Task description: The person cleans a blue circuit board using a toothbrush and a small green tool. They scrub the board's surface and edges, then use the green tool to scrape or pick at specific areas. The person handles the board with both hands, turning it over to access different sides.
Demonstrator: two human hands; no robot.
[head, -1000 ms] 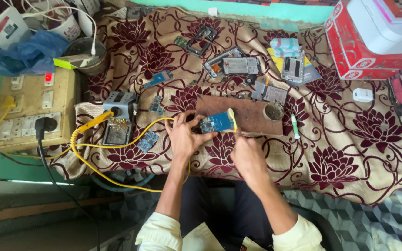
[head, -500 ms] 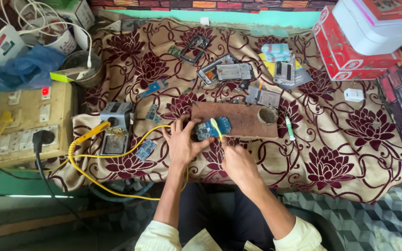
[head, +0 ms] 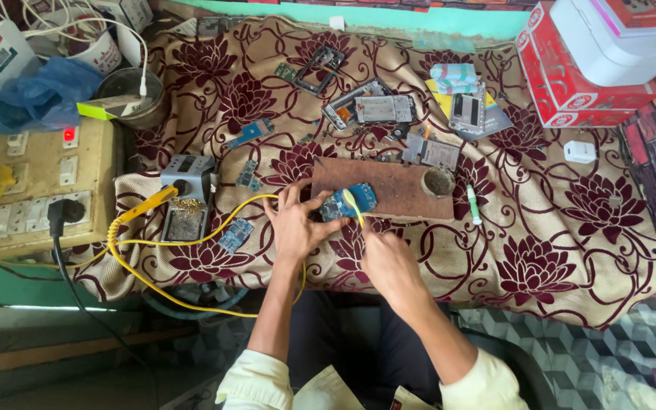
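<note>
We are looking down on a worktop draped in a tan cloth (head: 571, 250) patterned with dark red flowers, littered with phone parts. A brown wooden board (head: 396, 186) is lying near its front edge, and the small blue circuit board (head: 348, 202) is resting on the board's near left corner. Our left hand (head: 295, 224) is pressing down at the circuit board's left edge, its fingers (head: 291, 196) spread and touching it rather than closed around it. Our right hand (head: 386, 254) is sitting just below the board, its fingers closed around a thin yellow tool (head: 352, 205) whose tip is lying across the circuit board. A small round tin (head: 438, 181) is standing at the wooden board's right end, with a white-and-green pen-like stick (head: 474, 203) just beside it. To the left, a grey soldering stand (head: 186, 197) is holding a yellow-handled iron (head: 142, 209), its yellow cable (head: 153, 285) looping towards us. Further left, a beige switchboard (head: 47, 190) is showing a red light. A red box (head: 571, 76) is sitting at the far right.
</note>
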